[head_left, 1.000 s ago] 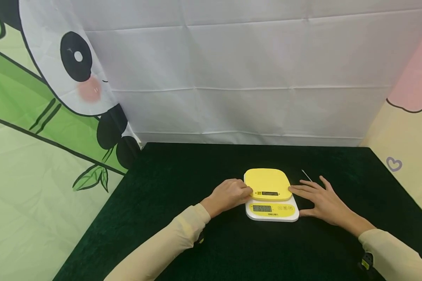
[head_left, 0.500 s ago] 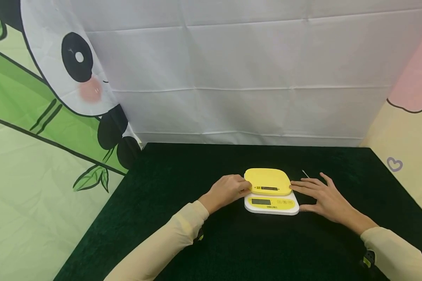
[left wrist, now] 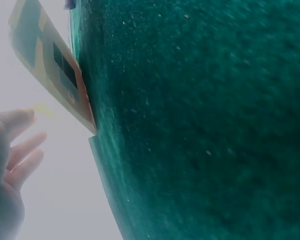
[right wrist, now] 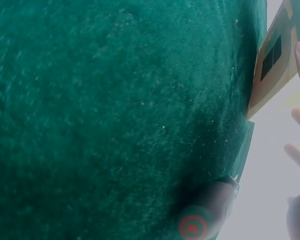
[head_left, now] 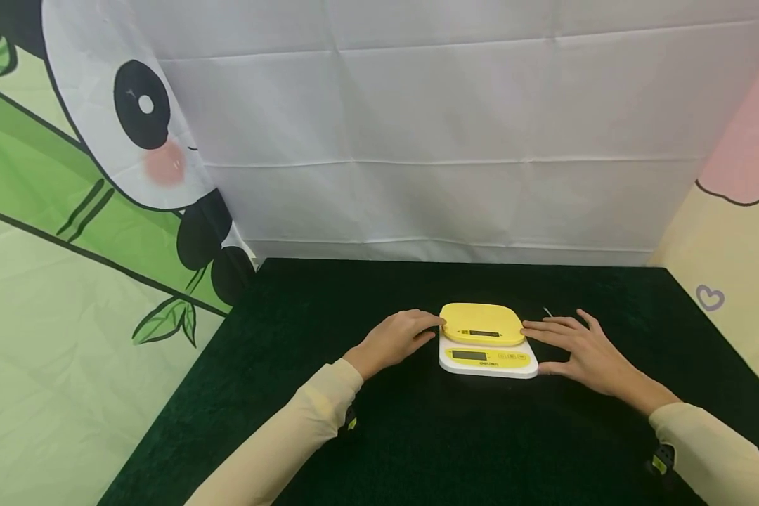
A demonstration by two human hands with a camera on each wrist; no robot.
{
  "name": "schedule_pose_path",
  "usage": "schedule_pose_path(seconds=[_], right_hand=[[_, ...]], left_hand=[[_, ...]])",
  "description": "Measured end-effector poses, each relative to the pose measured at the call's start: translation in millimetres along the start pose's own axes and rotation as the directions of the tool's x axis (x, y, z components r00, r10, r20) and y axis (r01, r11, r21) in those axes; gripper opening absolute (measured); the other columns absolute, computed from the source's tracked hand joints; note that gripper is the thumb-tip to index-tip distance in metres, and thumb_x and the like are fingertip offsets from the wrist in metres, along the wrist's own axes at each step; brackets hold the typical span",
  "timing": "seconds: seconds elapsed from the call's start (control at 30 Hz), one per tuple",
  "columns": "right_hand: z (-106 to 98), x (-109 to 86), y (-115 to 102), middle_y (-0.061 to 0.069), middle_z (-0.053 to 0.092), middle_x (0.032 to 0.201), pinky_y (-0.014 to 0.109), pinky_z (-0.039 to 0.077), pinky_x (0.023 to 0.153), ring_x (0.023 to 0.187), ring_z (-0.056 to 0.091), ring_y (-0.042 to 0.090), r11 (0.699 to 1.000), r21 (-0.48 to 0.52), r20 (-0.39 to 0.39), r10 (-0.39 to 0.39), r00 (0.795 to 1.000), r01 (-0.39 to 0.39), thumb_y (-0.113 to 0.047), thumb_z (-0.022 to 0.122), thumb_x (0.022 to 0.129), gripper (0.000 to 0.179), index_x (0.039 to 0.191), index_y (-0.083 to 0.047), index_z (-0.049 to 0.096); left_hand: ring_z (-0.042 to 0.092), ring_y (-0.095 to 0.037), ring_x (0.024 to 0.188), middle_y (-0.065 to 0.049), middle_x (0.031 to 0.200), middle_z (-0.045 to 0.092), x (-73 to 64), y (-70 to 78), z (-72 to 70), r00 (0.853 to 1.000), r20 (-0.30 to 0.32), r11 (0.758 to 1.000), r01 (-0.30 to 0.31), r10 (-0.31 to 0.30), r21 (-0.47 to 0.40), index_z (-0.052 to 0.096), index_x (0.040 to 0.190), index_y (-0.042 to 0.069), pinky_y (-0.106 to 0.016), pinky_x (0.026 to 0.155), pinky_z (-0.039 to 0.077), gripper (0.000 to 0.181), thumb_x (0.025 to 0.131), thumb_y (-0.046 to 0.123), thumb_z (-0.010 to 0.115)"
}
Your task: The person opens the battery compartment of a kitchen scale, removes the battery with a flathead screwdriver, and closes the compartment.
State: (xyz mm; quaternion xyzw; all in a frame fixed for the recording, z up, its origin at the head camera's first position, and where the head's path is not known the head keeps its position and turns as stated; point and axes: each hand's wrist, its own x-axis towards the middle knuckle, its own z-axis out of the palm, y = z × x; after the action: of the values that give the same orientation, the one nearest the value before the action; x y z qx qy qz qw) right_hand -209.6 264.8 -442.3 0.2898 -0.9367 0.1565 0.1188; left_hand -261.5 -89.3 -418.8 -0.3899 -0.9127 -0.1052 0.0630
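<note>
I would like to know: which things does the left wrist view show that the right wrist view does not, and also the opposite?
Only the left wrist view: the bare left hand, and a small dark object cut off by the top edge, too little visible to identify.

Only the right wrist view: the bare right hand, and a blurred, rounded greyish shape with a red ring near the bottom; I cannot tell what it is.

Both: the flat yellow-and-white kitchen scale, looking washed out, and the green fabric-like tabletop.

Cloth-walled booth, panda-print hanging [head_left: 88, 225], white backdrop [head_left: 417, 133], green-covered table [head_left: 455, 443]
</note>
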Motion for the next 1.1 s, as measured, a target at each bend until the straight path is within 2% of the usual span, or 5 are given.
schedule_pose_path(seconds=[0.13, 0.27, 0.43, 0.67, 1.1], right_hand=[[-1, 0.4, 2, 0.007, 0.055, 0.143, 0.075, 0.01, 0.107, 0.134, 0.041, 0.041, 0.999, 0.032, 0.011, 0.018, 1.0, -0.018, -0.054, 0.072, 0.081, 0.067, 0.139, -0.026, 0.055], [-3, 1.8, 4, 0.008, 0.056, 0.142, 0.076, 0.009, 0.106, 0.133, 0.041, 0.042, 0.997, 0.061, 0.031, 0.037, 0.999, -0.038, -0.054, 0.072, 0.081, 0.067, 0.14, -0.026, 0.054], [-4, 3.4, 4, 0.01, 0.056, 0.142, 0.076, 0.008, 0.106, 0.132, 0.041, 0.043, 0.991, 0.116, 0.058, 0.067, 0.996, -0.074, -0.052, 0.072, 0.083, 0.067, 0.142, -0.025, 0.053], [-9, 7.6, 5, 0.014, 0.056, 0.141, 0.076, 0.01, 0.105, 0.131, 0.04, 0.044, 0.979, 0.164, 0.082, 0.105, 0.991, -0.117, -0.047, 0.072, 0.085, 0.063, 0.14, -0.024, 0.054], [-25, 11.0, 4, 0.023, 0.051, 0.142, 0.074, 0.018, 0.103, 0.133, 0.037, 0.05, 0.924, 0.334, 0.141, 0.148, 0.979, -0.188, -0.035, 0.07, 0.09, 0.054, 0.14, -0.023, 0.054]], left_hand=[[0.058, -0.011, 0.122, 0.004, 0.134, 0.062, -2.6, -4.3, 4.0, 1.0, 0.018, 1.0, 0.016, -0.016, -0.016, 0.057, 0.134, 0.023, -0.029, 0.1, 0.049, 0.045, 0.091, 0.024, 0.071], [0.058, -0.011, 0.123, 0.004, 0.134, 0.062, -3.9, -7.0, 7.9, 0.999, -0.024, 0.999, -0.034, 0.033, -0.043, 0.06, 0.131, 0.022, -0.028, 0.101, 0.048, 0.046, 0.088, 0.028, 0.074], [0.059, -0.01, 0.121, 0.004, 0.13, 0.064, -3.0, -9.1, 9.0, 0.996, -0.071, 0.996, -0.065, 0.061, -0.065, 0.063, 0.127, 0.022, -0.028, 0.1, 0.049, 0.04, 0.089, 0.031, 0.071], [0.058, -0.011, 0.124, 0.003, 0.133, 0.062, -0.8, -12.9, 6.8, 0.995, -0.08, 0.993, -0.074, 0.066, -0.089, 0.06, 0.131, 0.022, -0.028, 0.102, 0.048, 0.04, 0.093, 0.032, 0.066], [0.058, -0.01, 0.124, 0.003, 0.133, 0.063, 1.3, -14.2, -0.3, 0.988, -0.123, 0.984, -0.115, 0.098, -0.139, 0.059, 0.134, 0.022, -0.028, 0.103, 0.046, 0.04, 0.096, 0.031, 0.061]])
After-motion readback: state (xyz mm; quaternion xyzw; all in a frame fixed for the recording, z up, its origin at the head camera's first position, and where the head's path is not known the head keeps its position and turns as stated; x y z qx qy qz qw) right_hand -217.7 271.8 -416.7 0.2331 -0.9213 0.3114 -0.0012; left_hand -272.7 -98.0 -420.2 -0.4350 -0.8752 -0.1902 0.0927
